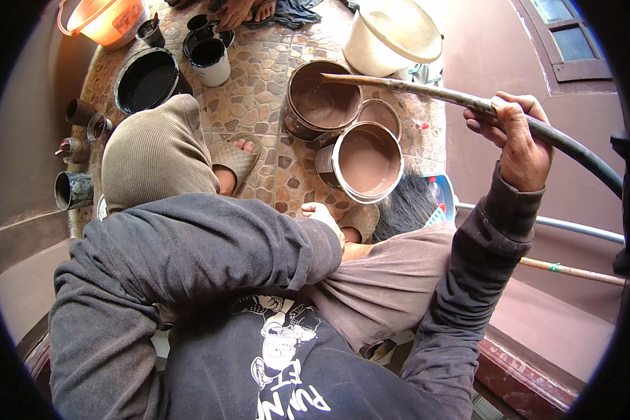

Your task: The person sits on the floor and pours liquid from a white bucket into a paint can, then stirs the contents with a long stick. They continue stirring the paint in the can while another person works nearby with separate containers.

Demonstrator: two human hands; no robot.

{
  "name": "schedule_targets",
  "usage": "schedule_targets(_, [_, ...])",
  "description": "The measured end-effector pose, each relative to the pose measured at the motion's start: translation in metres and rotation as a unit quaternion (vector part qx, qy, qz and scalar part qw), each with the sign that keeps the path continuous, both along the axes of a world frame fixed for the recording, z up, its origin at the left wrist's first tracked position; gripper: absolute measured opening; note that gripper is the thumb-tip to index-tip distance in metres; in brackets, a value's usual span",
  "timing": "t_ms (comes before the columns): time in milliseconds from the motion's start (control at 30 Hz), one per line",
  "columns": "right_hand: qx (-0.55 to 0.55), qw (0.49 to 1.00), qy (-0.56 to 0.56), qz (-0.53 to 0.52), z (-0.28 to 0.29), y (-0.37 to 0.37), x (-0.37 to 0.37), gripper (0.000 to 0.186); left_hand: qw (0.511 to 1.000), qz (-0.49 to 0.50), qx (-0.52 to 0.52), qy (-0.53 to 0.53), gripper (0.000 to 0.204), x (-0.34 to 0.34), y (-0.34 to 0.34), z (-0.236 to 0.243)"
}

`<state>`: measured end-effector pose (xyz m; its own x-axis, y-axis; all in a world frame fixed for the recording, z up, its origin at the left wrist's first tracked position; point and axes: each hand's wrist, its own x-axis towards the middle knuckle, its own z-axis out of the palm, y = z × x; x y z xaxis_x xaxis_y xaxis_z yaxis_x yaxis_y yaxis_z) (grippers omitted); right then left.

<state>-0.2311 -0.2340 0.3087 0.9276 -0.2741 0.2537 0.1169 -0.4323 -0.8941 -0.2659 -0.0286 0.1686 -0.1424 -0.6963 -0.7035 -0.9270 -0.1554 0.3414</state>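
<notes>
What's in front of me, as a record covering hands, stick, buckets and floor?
Right hand: grips long stick
Left hand: between the legs, grip unclear
Stick tip: over back bucket; contact with liquid unclear
Brown liquid: back bucket, front bucket
Dark contents: black bucket
Floor: stone-patterned

— Of what is the pole (413, 87) made?
— Wood is suggested by its pale end; the rest is seen as smooth.
— And the trousers (154, 157)?
— Matt, ribbed cloth is shown. By the orange bucket (108, 24), smooth plastic is shown; by the brown liquid (367, 161), an even, smooth surface.
</notes>
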Motion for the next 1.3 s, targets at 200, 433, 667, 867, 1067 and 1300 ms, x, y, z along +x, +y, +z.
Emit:
schedule_targets(200, [0.000,1.000,0.002,0.001,-0.002,0.001,0.002,0.018,1.000,0.002,-0.001,0.007,0.030,0.001,0.001,0.001])
schedule_targets(433, [-0.003,1.000,-0.005,0.018,-0.003,-0.001,0.002,0.017,1.000,0.009,-0.007,0.003,0.030,-0.001,0.000,-0.002])
schedule_targets(667, [0.068,0.996,0.047,-0.027,-0.039,0.010,0.032,0.014,0.996,-0.001,-0.065,-0.067,0.027,-0.005,0.009,0.002])
schedule_targets(867, [0.135,0.987,0.082,-0.020,-0.124,-0.001,0.077,0.013,0.998,-0.006,-0.051,-0.039,0.028,0.002,0.007,0.012])
schedule_targets(1067, [0.084,0.990,0.109,-0.039,-0.147,-0.011,0.098,0.013,0.997,0.022,-0.063,-0.028,0.029,0.011,0.010,0.015])
schedule_targets(1300, [0.116,0.974,0.194,-0.025,-0.143,0.001,0.109,0.016,0.993,0.039,-0.112,-0.019,0.031,0.009,0.013,0.012])
